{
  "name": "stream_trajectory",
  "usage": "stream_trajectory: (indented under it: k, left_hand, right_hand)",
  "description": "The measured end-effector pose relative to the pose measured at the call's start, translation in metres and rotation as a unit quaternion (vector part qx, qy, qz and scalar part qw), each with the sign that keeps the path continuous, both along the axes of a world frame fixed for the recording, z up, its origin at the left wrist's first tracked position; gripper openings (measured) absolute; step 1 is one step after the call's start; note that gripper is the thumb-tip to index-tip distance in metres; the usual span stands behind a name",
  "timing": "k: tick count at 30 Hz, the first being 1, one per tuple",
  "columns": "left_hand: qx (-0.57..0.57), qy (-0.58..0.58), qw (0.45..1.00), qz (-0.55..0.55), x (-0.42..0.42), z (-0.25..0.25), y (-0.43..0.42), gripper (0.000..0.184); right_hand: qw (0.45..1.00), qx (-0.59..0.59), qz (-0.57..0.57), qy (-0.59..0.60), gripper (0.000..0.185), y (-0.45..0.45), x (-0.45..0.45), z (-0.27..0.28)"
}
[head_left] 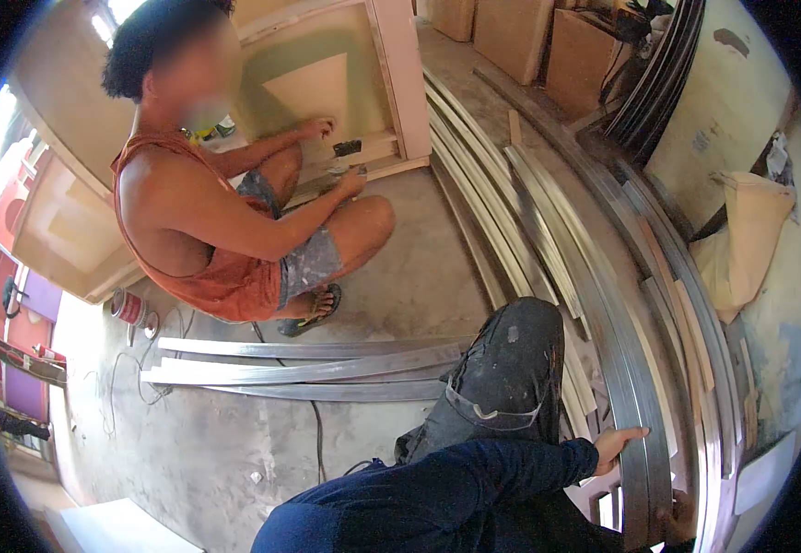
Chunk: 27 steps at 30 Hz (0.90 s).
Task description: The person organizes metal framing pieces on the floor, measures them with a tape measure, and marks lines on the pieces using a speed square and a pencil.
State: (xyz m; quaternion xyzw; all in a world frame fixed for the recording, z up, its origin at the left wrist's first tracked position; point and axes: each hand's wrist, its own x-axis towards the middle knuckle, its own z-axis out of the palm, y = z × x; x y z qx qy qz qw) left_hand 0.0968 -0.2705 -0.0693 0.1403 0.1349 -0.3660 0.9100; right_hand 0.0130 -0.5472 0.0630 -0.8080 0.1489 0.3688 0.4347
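Note:
My left hand, in a dark blue sleeve, grips a pair of long dark-grey metal tubes lying side by side. Its index finger stretches across their upper face. Low at the right, my right hand is in shadow against the right edge of the same tubes, its fingers curled there and partly hidden. The tubes run away from me along the floor stock. My bent knee in dark, stained trousers is left of them, with clear-framed glasses resting on the thigh.
A person in an orange top squats at a wooden cabinet frame, hands near its lower edge. Silvery metal lengths lie crosswise on the floor, with a cable beneath. Pale strips, a cloth sack and leaning boards stand right.

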Motion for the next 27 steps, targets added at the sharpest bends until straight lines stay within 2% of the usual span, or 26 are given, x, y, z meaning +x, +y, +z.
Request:
stream_trajectory:
  k: [1, 3, 7, 10, 13, 19, 27]
  left_hand:
    - [-0.009, 0.002, 1.0, 0.001, -0.001, 0.0, 0.0, 0.04]
    - [-0.014, -0.004, 1.0, 0.006, -0.001, -0.002, -0.001, 0.04]
    - [-0.028, 0.002, 0.999, -0.02, 0.0, -0.005, -0.002, 0.041]
    - [-0.037, -0.005, 0.999, -0.007, 0.0, -0.002, -0.002, 0.039]
    - [-0.033, -0.004, 0.999, -0.013, -0.001, 0.012, 0.006, 0.039]
    - [-0.053, -0.03, 0.998, -0.012, 0.0, 0.001, -0.001, 0.038]
    - [-0.057, -0.009, 0.998, -0.007, 0.001, 0.0, -0.001, 0.035]
  right_hand:
    - [1.0, 0.002, -0.001, 0.0, 0.074, 0.011, -0.005, 0.007]
    - [0.995, 0.036, -0.034, -0.086, 0.068, 0.034, -0.016, 0.018]
    - [0.994, 0.066, -0.053, -0.075, 0.065, 0.026, -0.029, 0.019]
    - [0.977, 0.147, -0.129, -0.087, 0.058, 0.018, -0.039, 0.017]
    - [0.967, 0.13, -0.186, -0.114, 0.055, 0.018, -0.053, 0.008]
    - [0.936, 0.092, -0.29, -0.178, 0.05, 0.01, -0.091, -0.02]
    - [0.899, 0.053, -0.324, -0.288, 0.043, 0.016, -0.127, -0.055]
